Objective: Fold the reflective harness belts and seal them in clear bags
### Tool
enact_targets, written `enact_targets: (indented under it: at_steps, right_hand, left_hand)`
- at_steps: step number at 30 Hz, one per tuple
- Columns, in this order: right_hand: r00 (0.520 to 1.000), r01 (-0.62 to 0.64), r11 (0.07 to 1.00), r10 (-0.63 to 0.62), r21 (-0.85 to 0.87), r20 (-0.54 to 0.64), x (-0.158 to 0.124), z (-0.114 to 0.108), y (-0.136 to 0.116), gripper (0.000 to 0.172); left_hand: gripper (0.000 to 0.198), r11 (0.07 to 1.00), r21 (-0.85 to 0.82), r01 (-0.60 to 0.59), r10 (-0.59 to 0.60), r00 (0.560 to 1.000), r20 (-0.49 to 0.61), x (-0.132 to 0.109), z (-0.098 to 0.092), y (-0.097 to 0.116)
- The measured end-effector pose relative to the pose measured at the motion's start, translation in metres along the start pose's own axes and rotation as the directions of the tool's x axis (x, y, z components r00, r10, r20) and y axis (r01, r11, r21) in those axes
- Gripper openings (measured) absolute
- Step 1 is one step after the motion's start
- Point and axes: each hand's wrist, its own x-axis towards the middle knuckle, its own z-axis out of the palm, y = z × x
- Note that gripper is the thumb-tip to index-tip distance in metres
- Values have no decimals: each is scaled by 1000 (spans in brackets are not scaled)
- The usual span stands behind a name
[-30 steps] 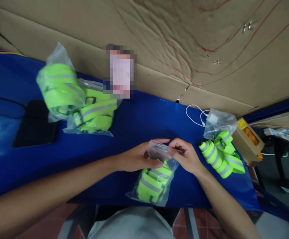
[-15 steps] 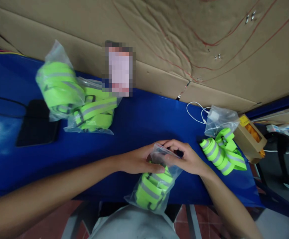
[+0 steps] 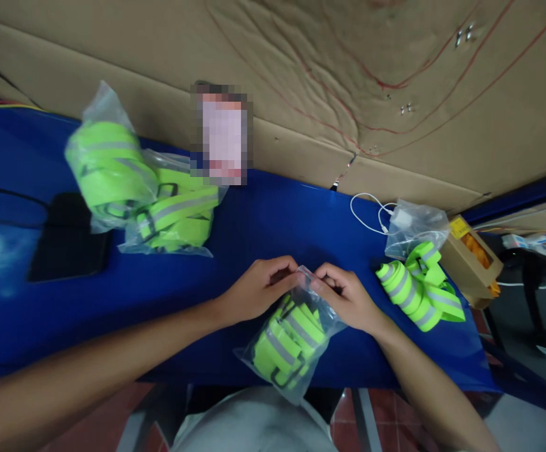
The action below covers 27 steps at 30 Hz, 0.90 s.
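At the front edge of the blue table lies a clear plastic bag point(image 3: 301, 386) with a folded neon-green reflective strap point(image 3: 285, 345) inside; grey bands and dark buckles show through. My left hand point(image 3: 266, 285) pinches the bag's top edge between thumb and fingers. Close beside it, my right hand point(image 3: 346, 295) grips the same edge, thumb on top. Right of my hands, an unbagged green reflective strap point(image 3: 414, 292) lies partly rolled. To the left, a bagged green strap point(image 3: 108, 163) leans over another bagged strap point(image 3: 179, 213).
A dark flat device point(image 3: 68, 251) with a cable lies at the left of the blue table point(image 3: 263, 220). Clear bags point(image 3: 417, 229), a white cable point(image 3: 360, 216) and a cardboard box point(image 3: 473, 257) are at the right. Cardboard point(image 3: 160, 75) lines the back, beside a pixelated object point(image 3: 221, 135).
My left hand has drawn back from inside or over the bag's mouth to its top edge, now pinching it. The strap in the bag shows more fully. My right hand stays on the edge.
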Motion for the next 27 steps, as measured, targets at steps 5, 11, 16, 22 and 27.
enact_targets:
  at_steps: [5,11,16,22,27]
  right_hand:
    - [993,83,989,-92,-122,-70,-1,1,-1,28]
    - [989,133,979,-140,-156,-37,-3,1,-2,24]
    - [995,97,992,-98,-82,-10,-6,5,-4,29]
    - [992,117,981,-123,-157,-30,-5,1,-6,29]
    - [910,128,815,-324,-565,-260,-3,-43,-3,27]
  left_hand:
    - [33,999,8,-31,31,999,12,1,0,0]
    - [38,994,100,-51,48,999,26,-2,-1,-1]
    - [39,986,128,-104,94,992,82,-5,0,-1]
    - [35,991,72,-112,108,992,65,-5,5,-3]
    - [35,996,-13,-84,78,964,-254,4,-6,-3]
